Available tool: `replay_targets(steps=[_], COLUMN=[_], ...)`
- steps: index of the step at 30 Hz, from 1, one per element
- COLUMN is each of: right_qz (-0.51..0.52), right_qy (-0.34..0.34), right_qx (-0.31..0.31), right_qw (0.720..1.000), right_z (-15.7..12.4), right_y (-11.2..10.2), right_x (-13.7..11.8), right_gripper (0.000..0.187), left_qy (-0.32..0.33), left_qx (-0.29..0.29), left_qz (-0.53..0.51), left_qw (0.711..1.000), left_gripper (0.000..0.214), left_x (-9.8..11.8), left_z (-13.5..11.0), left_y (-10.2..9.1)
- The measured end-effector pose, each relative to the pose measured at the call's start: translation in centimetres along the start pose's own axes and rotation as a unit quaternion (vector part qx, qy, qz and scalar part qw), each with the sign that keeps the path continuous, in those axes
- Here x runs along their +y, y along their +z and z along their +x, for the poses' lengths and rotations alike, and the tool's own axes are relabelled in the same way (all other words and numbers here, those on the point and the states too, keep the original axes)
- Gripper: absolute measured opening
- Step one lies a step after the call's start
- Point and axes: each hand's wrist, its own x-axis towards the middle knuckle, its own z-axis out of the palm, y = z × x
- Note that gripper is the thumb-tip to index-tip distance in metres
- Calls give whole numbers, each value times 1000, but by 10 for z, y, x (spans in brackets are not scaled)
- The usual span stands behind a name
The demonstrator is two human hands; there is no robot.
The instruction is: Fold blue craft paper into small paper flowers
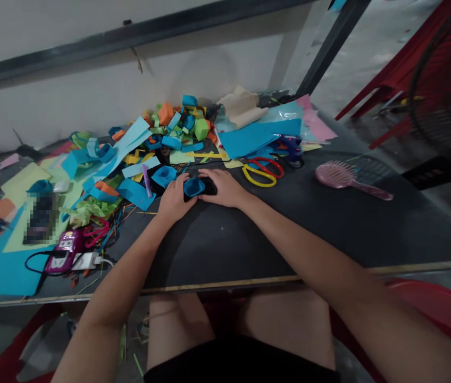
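My left hand (174, 199) and my right hand (226, 187) meet over the middle of the table, fingers curled inward. Between them is a small dark object (209, 185), smooth and black, whose kind I cannot make out. A blue folded paper piece (194, 186) lies against it on the left side, by the fingers of my left hand. Whether that paper is gripped or only resting there is unclear. Just beyond my left hand sits another blue folded paper cup shape (164, 176). A purple stick-like tool (147, 181) lies on blue paper to its left.
Folded paper pieces (165, 114) are heaped at the back. Yellow-handled scissors (259, 176) and a red-handled pair (269, 166) lie right of the hands, then a pink hairbrush (335, 174). Leftward are a phone (42, 218), a purple device (66, 251) and a white charger (86, 261).
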Motion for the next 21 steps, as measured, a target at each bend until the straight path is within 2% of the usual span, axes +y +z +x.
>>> replay_targets(steps=[4,9,12,17,21], right_qz=[-2,30,47,34,17], right_qy=[-8,-44,-59,-86,-102], right_qx=[-10,-4,3,13,15], right_qw=[1000,999,997,996,995], right_z=[0,0,1,1,0], right_y=[0,0,1,6,12], right_x=[1,2,5,12,17], right_gripper=[71,94,99,99,97], left_qy=[-3,47,61,88,125], left_qx=[12,126,164,159,147], left_qz=[0,22,43,55,25], left_qw=[1000,991,984,982,981], left_gripper=[62,54,55,54,54], left_x=[0,5,7,6,6], left_z=[0,-2,-3,-3,-3], left_y=[-3,-8,-10,-9,-9])
